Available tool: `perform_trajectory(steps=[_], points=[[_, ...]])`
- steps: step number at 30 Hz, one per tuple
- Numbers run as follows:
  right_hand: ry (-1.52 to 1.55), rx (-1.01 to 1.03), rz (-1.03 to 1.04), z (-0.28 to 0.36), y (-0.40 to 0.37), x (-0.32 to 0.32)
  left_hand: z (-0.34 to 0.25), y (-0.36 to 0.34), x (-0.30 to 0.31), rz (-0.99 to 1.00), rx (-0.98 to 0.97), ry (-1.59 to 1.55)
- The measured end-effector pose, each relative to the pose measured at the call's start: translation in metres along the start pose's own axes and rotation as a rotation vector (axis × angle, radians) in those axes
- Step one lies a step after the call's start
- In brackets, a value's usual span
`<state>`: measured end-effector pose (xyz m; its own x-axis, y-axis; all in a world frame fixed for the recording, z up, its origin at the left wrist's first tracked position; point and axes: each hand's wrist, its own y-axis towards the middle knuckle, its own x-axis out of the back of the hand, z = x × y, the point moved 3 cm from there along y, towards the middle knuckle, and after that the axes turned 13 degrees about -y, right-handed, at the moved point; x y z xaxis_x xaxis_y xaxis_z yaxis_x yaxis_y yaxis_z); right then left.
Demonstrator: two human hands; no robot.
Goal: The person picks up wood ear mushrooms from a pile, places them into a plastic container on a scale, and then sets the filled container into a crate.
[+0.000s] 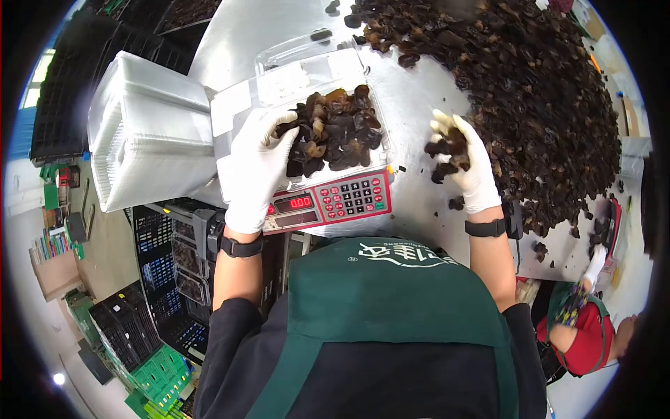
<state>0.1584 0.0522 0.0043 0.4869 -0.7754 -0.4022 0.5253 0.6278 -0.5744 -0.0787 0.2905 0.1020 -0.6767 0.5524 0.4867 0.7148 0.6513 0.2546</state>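
Closest, a dark green cloth apron (398, 300). Beyond, on a red digital scale (328, 202), a clear plastic tray (377, 150) of dark brown mushrooms (335, 133), long axis left-right. White-gloved left hand (255, 167) spread open on its left end; white-gloved right hand (469, 167) cupped around loose mushrooms (445, 148) beside it.

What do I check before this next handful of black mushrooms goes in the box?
1. Clear tray sits on the scale: ok.
2. Left hand rests on the tray's near edge, steadying it: ok.
3. Right hand grips its handful of mushrooms beside the tray: ok.
4. Room in the tray: not ok, its mushroom heap already bulges above the rim.
5. Scale display is lit red: ok. Exact number: cannot tell.
6. Table beside the scale is tidy: not ok, loose bits lie there.
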Motion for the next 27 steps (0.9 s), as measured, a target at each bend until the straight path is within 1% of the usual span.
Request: perform_trajectory(steps=[1, 2, 5, 6, 7, 8, 10, 11, 12, 13, 14, 18, 20, 21, 22, 24, 27], points=[[-0.076, 0.049, 0.044, 0.010, -0.001, -0.015, 0.001, -0.001, -0.002, 0.000, 0.014, -0.020], [-0.167, 0.142, 0.139, 0.021, 0.000, -0.031, 0.002, -0.002, -0.004, 0.001, 0.028, -0.039], [-0.355, 0.284, 0.207, 0.059, -0.022, -0.098, -0.005, -0.001, -0.003, -0.027, -0.033, 0.038], [-0.436, 0.328, 0.232, 0.065, -0.028, -0.121, -0.007, -0.002, -0.002, -0.021, -0.013, 0.082], [-0.508, 0.392, 0.196, 0.064, -0.024, -0.135, -0.008, -0.004, 0.000, -0.018, 0.007, 0.125], [-0.538, 0.324, 0.231, 0.058, -0.021, -0.145, -0.009, -0.006, 0.001, -0.015, 0.027, 0.168], [-0.773, 0.719, 0.351, 0.044, -0.002, -0.164, -0.011, -0.008, 0.002, -0.019, -0.035, 0.131], [-0.820, 0.757, 0.389, 0.035, 0.005, -0.167, -0.012, -0.010, 0.003, -0.021, -0.063, 0.113], [-0.868, 0.796, 0.428, 0.027, 0.010, -0.170, -0.012, -0.013, 0.005, -0.017, -0.044, 0.091], [-0.928, 0.863, 0.384, 0.025, 0.016, -0.171, -0.013, -0.015, 0.006, -0.014, -0.027, 0.068], [-0.894, 0.813, 0.392, 0.024, 0.019, -0.166, -0.014, -0.015, 0.007, -0.011, -0.009, 0.045], [-0.771, 0.640, 0.385, 0.052, 0.004, -0.163, -0.013, -0.018, 0.015, -0.050, -0.063, 0.121], [-0.651, 0.644, 0.304, 0.060, 0.000, -0.152, -0.013, -0.017, 0.017, -0.084, -0.117, 0.160], [-0.527, 0.623, 0.314, 0.060, 0.005, -0.143, -0.016, -0.016, 0.020, -0.101, -0.116, 0.145], [-0.544, 0.597, 0.319, 0.066, -0.001, -0.136, -0.021, -0.014, 0.024, -0.120, -0.112, 0.132], [-0.440, 0.528, 0.277, 0.066, -0.002, -0.122, -0.019, -0.014, 0.034, -0.169, -0.118, 0.149], [-0.452, 0.515, 0.257, 0.058, -0.007, -0.115, -0.023, -0.006, 0.049, -0.200, -0.185, 0.159]])
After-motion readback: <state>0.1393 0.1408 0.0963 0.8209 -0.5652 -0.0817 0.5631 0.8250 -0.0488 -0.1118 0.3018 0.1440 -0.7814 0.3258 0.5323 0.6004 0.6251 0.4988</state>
